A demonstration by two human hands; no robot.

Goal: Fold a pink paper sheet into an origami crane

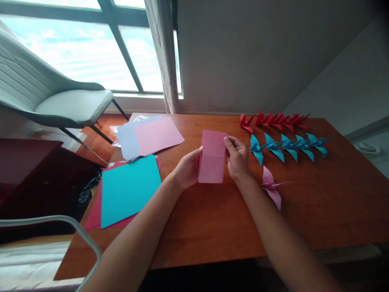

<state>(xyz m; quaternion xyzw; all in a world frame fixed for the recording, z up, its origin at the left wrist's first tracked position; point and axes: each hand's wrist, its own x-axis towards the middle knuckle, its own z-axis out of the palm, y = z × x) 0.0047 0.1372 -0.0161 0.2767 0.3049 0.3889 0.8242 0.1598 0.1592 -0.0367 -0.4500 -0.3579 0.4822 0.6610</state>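
A pink sheet of paper [212,162], folded into a tall rectangle with a crease across its middle, is held up over the wooden table. My left hand [187,168] grips its left edge, thumb in front and the other fingers behind. On the other side, my right hand [237,156] pinches the upper right edge between thumb and fingers. To the right of my right wrist lies a pink origami crane [271,186] with spread wings. Beyond it stand a row of blue origami cranes [287,146] and a row of red origami cranes [281,120].
Left on the table [194,227] lie blue paper sheets [130,190] over red sheets [92,217]. Behind them, pink paper [159,136] rests on pale sheets [127,142]. A white chair [75,103] stands by the window, and a curved metal rail [60,219] is at lower left.
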